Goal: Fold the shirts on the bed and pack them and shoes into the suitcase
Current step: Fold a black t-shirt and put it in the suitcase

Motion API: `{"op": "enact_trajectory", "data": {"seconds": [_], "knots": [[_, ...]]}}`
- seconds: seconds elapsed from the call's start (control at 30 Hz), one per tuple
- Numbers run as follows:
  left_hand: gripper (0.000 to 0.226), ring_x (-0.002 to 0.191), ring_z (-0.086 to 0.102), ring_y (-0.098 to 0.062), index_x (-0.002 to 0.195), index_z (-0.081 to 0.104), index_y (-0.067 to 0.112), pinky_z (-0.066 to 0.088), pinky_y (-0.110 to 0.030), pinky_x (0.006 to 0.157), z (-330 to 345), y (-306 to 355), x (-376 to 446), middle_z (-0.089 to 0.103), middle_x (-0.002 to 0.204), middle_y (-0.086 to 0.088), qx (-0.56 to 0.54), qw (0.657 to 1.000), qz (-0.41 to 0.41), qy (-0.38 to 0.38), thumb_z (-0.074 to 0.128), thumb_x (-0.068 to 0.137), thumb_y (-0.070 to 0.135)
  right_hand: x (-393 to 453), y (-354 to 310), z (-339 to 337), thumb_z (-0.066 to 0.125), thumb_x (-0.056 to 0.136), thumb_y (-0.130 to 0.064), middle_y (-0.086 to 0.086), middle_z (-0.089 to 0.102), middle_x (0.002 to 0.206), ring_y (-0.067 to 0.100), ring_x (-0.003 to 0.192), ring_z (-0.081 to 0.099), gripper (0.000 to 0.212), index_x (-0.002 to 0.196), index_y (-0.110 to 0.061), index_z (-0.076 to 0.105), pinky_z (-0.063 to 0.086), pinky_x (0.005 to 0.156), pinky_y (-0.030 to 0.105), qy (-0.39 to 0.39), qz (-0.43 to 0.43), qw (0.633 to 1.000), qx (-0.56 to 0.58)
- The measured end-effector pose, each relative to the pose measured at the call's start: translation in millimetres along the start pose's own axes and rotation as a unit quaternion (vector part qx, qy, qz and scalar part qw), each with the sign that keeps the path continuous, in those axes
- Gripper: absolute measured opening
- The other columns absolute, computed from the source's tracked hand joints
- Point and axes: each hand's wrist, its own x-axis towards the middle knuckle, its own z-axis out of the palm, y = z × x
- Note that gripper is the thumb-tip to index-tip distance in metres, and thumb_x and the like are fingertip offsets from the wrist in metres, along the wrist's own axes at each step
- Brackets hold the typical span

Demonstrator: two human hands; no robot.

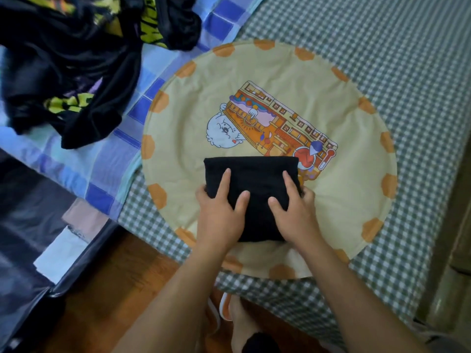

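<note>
Below me, both forearms reach up from the bottom of the frame toward the lower centre. My left hand (221, 212) lies on the near left part of a folded black shirt (254, 179), index finger and thumb laid flat on top, the other fingers curled round its left edge. My right hand (293, 212) mirrors it on the near right part, thumb and index finger flat on the cloth, the remaining fingers wrapped round the right edge. So both hands grip the shirt from its sides, the thumbs near each other at the middle.

The shirt is a compact dark rectangle lying on a round cream cushion (331, 200) with orange spots along its rim and a cartoon print just beyond the shirt. The cushion rests on the bed (420, 98), which has a green-and-white checked cover.

At upper left, a heap of black clothes (71, 72) with yellow-green print lies on a blue checked sheet (107, 169). At lower left, a dark suitcase (23, 250) lies open on the wooden floor (114, 289), pale folded fabric showing inside it.
</note>
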Motion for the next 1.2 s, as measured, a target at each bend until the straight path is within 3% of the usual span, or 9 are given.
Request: {"op": "enact_trajectory", "data": {"seconds": [0.2,0.37,0.47,0.6,0.73,0.8,0.9,1.0,1.2], "knots": [[0.068,0.129,0.053,-0.011,0.151,0.043,0.037,0.044,-0.031,0.110,-77,-11,-13,0.051,0.147,0.009,-0.157,0.979,0.028,-0.123,0.074,0.091,0.037,-47,-37,-38,0.073,0.090,-0.024,-0.012,0.057,0.138,0.004,0.117,0.061,0.062,0.145,-0.041,0.048,0.054,0.090,0.026,-0.121,0.003,0.969,0.214],[0.053,0.125,0.053,0.006,0.142,0.052,0.041,0.044,-0.019,0.106,-174,-115,-95,0.055,0.139,0.021,-0.251,0.968,0.005,-0.029,0.072,0.094,0.031,-116,-116,44,0.076,0.085,-0.017,-0.031,0.053,0.128,-0.022,0.105,0.055,0.062,0.135,-0.045,0.052,0.048,0.080,0.007,-0.191,-0.114,0.961,0.162],[0.054,0.127,0.047,0.016,0.140,0.052,0.044,0.037,-0.012,0.109,-233,-218,-135,0.051,0.140,0.030,-0.273,0.959,-0.065,0.024,0.070,0.095,0.020,-135,-161,141,0.080,0.084,-0.010,-0.027,0.051,0.137,-0.018,0.117,0.052,0.073,0.135,-0.053,0.051,0.043,0.096,0.008,-0.269,-0.177,0.945,0.065],[0.070,0.121,0.058,0.006,0.139,0.053,0.043,0.048,-0.016,0.099,-286,-363,-148,0.059,0.138,0.017,-0.340,0.923,-0.177,0.026,0.067,0.090,-0.006,-144,-205,305,0.075,0.088,-0.018,-0.011,0.046,0.147,0.005,0.136,0.044,0.078,0.136,-0.064,0.034,0.033,0.112,0.023,-0.347,-0.213,0.909,-0.091],[0.074,0.126,0.056,-0.006,0.132,0.051,0.052,0.046,-0.017,0.104,-312,-514,-81,0.054,0.144,0.009,-0.306,0.922,-0.233,0.046,0.068,0.086,-0.003,-121,-246,480,0.069,0.091,-0.011,0.008,0.044,0.146,0.021,0.139,0.042,0.083,0.151,-0.044,0.023,0.026,0.107,0.014,-0.406,-0.170,0.877,-0.192],[0.073,0.123,0.053,-0.007,0.141,0.048,0.042,0.041,-0.008,0.096,-330,-578,-28,0.052,0.144,0.006,-0.297,0.918,-0.248,0.085,0.065,0.088,-0.005,-93,-275,567,0.070,0.089,-0.004,0.009,0.044,0.147,0.023,0.141,0.041,0.085,0.156,-0.031,0.026,0.025,0.108,0.014,-0.392,-0.180,0.878,-0.207],[0.073,0.126,0.050,-0.014,0.145,0.045,0.035,0.040,-0.022,0.105,-362,-656,62,0.051,0.143,-0.001,-0.256,0.918,-0.240,0.183,0.060,0.087,-0.005,-46,-327,679,0.068,0.087,0.000,0.010,0.044,0.150,0.024,0.138,0.043,0.083,0.157,-0.025,0.029,0.027,0.112,0.021,-0.335,-0.244,0.888,-0.199],[0.076,0.109,0.050,-0.016,0.146,0.040,0.036,0.037,-0.024,0.093,-388,-722,154,0.049,0.133,-0.002,-0.235,0.907,-0.232,0.260,0.050,0.084,-0.006,2,-373,780,0.060,0.092,-0.006,0.006,0.044,0.134,0.019,0.108,0.050,0.079,0.156,-0.036,0.025,0.040,0.099,0.032,-0.267,-0.291,0.896,-0.202],[0.071,0.101,0.046,-0.029,0.149,0.026,0.034,0.039,-0.038,0.088,-355,-805,261,0.035,0.128,-0.006,-0.259,0.892,-0.315,0.193,0.043,0.091,-0.003,65,-355,902,0.048,0.090,-0.004,0.010,0.037,0.139,0.035,0.113,0.055,0.083,0.159,-0.038,0.014,0.044,0.105,0.041,-0.269,-0.273,0.868,-0.315]]}}
